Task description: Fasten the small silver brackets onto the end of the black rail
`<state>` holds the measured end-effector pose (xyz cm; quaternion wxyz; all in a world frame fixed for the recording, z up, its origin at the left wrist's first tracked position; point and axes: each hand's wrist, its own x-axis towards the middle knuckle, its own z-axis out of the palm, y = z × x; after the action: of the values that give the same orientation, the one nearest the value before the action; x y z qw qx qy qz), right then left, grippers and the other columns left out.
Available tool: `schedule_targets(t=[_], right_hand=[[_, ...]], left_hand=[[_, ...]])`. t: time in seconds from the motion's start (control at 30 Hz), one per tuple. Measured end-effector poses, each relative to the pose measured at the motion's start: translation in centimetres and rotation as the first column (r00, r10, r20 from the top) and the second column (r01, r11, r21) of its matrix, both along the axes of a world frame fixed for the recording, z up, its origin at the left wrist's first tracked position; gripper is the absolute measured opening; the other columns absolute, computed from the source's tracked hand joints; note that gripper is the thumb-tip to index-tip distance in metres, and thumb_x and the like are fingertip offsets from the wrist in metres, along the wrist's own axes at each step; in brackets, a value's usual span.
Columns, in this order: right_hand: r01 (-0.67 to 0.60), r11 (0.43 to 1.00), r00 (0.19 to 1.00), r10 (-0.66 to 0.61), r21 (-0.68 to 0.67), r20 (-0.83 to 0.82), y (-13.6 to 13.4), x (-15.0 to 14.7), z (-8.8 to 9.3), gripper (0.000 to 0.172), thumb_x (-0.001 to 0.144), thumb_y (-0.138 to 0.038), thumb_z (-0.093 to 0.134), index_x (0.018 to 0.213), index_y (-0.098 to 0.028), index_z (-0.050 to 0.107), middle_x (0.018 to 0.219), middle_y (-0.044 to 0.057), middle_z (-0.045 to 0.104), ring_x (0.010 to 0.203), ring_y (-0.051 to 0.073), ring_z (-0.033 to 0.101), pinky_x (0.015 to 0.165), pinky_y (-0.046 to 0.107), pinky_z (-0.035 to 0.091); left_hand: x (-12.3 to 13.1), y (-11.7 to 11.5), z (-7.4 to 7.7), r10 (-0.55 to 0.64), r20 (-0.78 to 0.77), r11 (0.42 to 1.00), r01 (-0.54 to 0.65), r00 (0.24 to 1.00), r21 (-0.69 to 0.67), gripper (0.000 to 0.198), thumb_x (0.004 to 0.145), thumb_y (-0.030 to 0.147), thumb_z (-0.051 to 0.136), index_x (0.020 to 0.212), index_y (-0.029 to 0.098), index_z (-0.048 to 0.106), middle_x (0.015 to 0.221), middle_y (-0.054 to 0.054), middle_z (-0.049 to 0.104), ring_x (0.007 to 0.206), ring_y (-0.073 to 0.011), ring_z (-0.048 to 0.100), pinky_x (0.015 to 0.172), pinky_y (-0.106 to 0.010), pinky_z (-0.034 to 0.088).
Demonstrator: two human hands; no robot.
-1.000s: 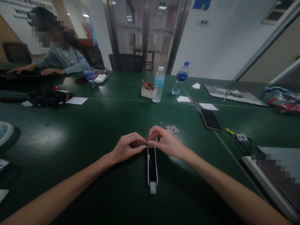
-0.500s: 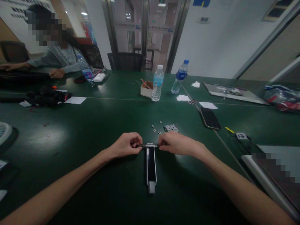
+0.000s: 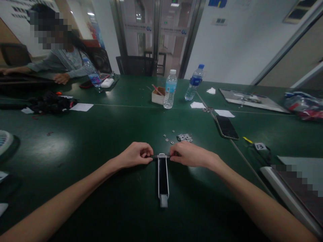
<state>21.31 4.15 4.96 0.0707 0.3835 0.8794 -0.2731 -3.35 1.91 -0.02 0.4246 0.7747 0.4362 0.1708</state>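
A long black device with a white rim (image 3: 163, 176) lies on the green table, a grey block (image 3: 164, 201) at its near end. Across its far end runs a thin metal rod (image 3: 161, 156). My left hand (image 3: 136, 154) pinches the rod's left end, its fingertips closed. At the other end, my right hand (image 3: 186, 153) has its fingers pressed together on the rod. Just beyond the right hand are small metal brackets (image 3: 185, 137), and several small nuts (image 3: 167, 139) lie scattered to their left.
A clear bottle (image 3: 170, 89) stands by a small box (image 3: 158, 97), with another bottle (image 3: 194, 82) further right. A phone (image 3: 226, 127) and a laptop (image 3: 290, 191) lie to the right. Black cables (image 3: 52, 103) are at the left; a person (image 3: 68, 60) sits beyond.
Both hands keep their grip on the rod and have hardly moved. The whole view has shifted very slightly.
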Motion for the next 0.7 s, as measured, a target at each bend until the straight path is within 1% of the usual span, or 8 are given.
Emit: schedule_targets(t=[0.07, 0.23, 0.37, 0.53, 0.7], right_hand=[[-0.002, 1.0, 1.0, 0.002, 0.001, -0.006, 0.03, -0.03, -0.05, 0.013, 0.086, -0.024, 0.056, 0.088, -0.018, 0.067, 0.074, 0.003, 0.063, 0.063, 0.014, 0.054, 0.055, 0.027, 0.037], [-0.026, 0.999, 1.0, 0.026, 0.026, 0.002, 0.17, -0.05, -0.34, 0.013, 0.085, -0.023, 0.056, 0.088, -0.018, 0.067, 0.072, 0.003, 0.063, 0.064, 0.015, 0.055, 0.055, 0.026, 0.036], [-0.033, 0.999, 0.999, 0.033, 0.009, 0.007, 0.21, -0.04, -0.25, 0.013, 0.086, -0.023, 0.055, 0.088, -0.017, 0.067, 0.073, 0.003, 0.063, 0.063, 0.014, 0.055, 0.054, 0.026, 0.036], [0.004, 1.0, 1.0, -0.004, -0.028, 0.012, 0.11, -0.13, 0.17, 0.013, 0.086, -0.022, 0.056, 0.088, -0.017, 0.067, 0.074, 0.003, 0.064, 0.062, 0.013, 0.055, 0.053, 0.026, 0.038], [0.007, 0.999, 1.0, -0.006, -0.053, 0.026, 0.08, -0.11, 0.27, 0.014, 0.087, -0.022, 0.055, 0.091, -0.016, 0.067, 0.076, 0.003, 0.064, 0.064, 0.014, 0.056, 0.054, 0.027, 0.04]], left_hand=[[0.06, -0.04, -0.11, 0.001, -0.005, 1.0, -0.001, 1.0, 0.017, 0.016, 0.08, 0.024, 0.065, 0.092, 0.014, 0.063, 0.079, 0.001, 0.058, 0.063, -0.0104, 0.052, 0.055, -0.021, 0.043], [0.24, -0.14, -0.18, 0.02, 0.014, 0.999, -0.021, 1.0, 0.042, 0.016, 0.08, 0.026, 0.066, 0.091, 0.015, 0.065, 0.075, 0.002, 0.058, 0.059, -0.0095, 0.05, 0.052, -0.019, 0.04], [0.32, -0.24, -0.19, 0.02, 0.047, 0.998, -0.022, 0.999, 0.05, 0.017, 0.08, 0.028, 0.066, 0.092, 0.015, 0.066, 0.078, 0.001, 0.06, 0.059, -0.0092, 0.05, 0.052, -0.02, 0.041], [0.39, -0.29, -0.07, 0.035, 0.062, 0.999, -0.037, 0.997, 0.02, 0.017, 0.08, 0.026, 0.066, 0.091, 0.014, 0.065, 0.076, 0.001, 0.06, 0.058, -0.0093, 0.05, 0.051, -0.02, 0.04], [0.36, -0.29, -0.03, 0.043, 0.079, 0.999, -0.042, 0.996, -0.013, 0.016, 0.079, 0.026, 0.066, 0.091, 0.014, 0.065, 0.077, 0.001, 0.059, 0.06, -0.0095, 0.051, 0.053, -0.02, 0.042]])
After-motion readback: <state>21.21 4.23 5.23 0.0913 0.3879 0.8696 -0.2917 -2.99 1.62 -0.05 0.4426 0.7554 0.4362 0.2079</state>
